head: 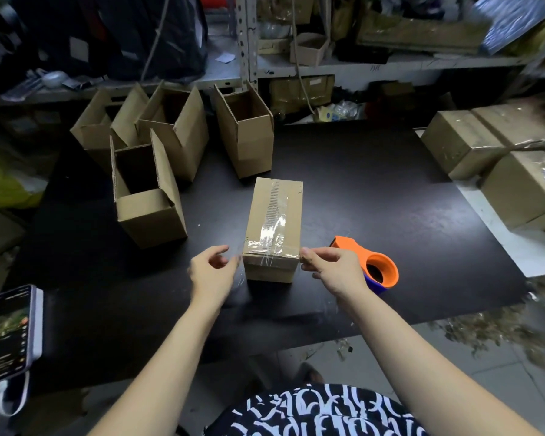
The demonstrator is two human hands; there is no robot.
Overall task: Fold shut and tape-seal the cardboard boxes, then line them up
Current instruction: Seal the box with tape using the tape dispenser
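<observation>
Between the two sets of fingers I see the taped box (pixel 274 221) lying flat on the dark desk (pixel 375 190), its flaps folded shut. A strip of clear tape (pixel 277 212) runs along its top away from the fingers, and a second band (pixel 269 247) crosses the end nearest them.

The left hand (pixel 213 269) hovers just beside the box's near left edge. Its fingers (pixel 222 262) are released, loosely curled, with the thumb apart from them. A faint sheen of clear film shows next to the fingertips; I cannot tell whether it touches them.

The right hand (pixel 331 267) is at the box's near right top corner. Its fingers (pixel 307 256) are pinched together on that corner, just where the cross band ends. I cannot tell whether they nip the tape or only the cardboard edge.

Just behind the right fingers an orange and blue tape dispenser (pixel 379 269) lies on the desk, apart from the box.

Well beyond the left fingers stand four open boxes (pixel 148 199), flaps up, the closest one off to the left of the taped box. Far to the right of the right fingers several sealed boxes (pixel 463 143) sit together at the desk's edge. A lit phone (pixel 8 332) rests far left of the left fingers.
</observation>
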